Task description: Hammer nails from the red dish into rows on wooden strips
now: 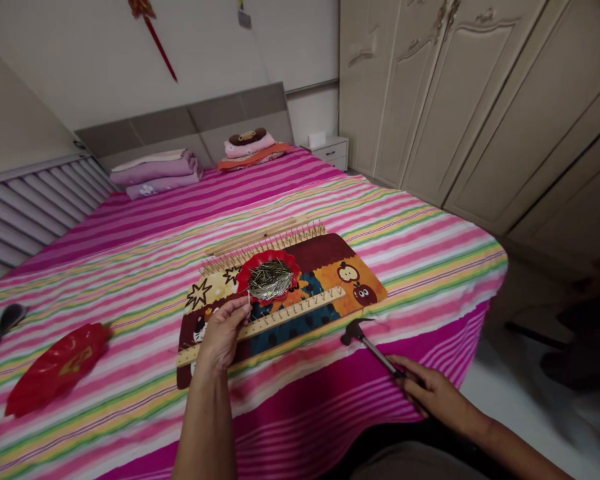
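My left hand (pixel 223 337) pinches a thin nail (pixel 249 299) upright between thumb and fingers, just above a narrow wooden strip (pixel 267 323). The strip's right half carries a row of standing nails; small dark holes or marks show on its left part. Behind it sits a red scalloped dish (pixel 294 267) heaped with loose nails (pixel 270 279). At the right, my right hand (pixel 433 393) is closed around the handle of a claw hammer (pixel 377 350), its black head over the near edge of the bed. Strip and dish rest on a printed mat (pixel 325 253).
Beyond the dish lies another wooden strip (pixel 260 252) bristling with nails, with plain wooden strips behind it. A red fan-shaped item (pixel 60 370) lies on the striped bed cover (pixel 145 280) at left, near a dark grey object (pixel 3 327). Folded bedding (pixel 160 173) sits by the headboard.
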Available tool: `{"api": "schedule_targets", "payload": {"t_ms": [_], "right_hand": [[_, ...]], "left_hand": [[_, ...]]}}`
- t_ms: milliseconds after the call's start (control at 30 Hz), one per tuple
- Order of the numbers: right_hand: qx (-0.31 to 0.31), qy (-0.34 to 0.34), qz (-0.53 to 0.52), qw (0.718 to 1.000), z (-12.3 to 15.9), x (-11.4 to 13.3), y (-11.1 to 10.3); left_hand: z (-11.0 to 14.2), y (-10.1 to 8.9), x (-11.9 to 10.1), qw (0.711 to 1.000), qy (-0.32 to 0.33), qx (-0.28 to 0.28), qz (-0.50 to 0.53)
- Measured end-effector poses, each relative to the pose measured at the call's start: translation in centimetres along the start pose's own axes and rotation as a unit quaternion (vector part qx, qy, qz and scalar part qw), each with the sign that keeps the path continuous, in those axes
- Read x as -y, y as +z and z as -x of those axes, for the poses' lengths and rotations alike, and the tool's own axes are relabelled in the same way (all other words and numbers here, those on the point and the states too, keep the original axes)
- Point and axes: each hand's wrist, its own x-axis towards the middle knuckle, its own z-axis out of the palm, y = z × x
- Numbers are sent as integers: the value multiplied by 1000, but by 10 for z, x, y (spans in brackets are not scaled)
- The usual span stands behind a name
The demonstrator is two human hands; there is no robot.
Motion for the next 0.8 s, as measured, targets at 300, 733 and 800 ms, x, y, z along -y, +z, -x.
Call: {"api": "schedule_targets", "payload": {"t_ms": [300,733,800], "right_hand": [[-12,-11,28,999,3,2,1],[-6,-6,7,1000,2,-1,1],[-3,-7,5,1000,1,-1,1]], "left_hand": [[14,-21,51,991,14,-111,-72],[7,2,80,976,62,-179,-102],[7,2,79,974,64,-190,-106]]}}
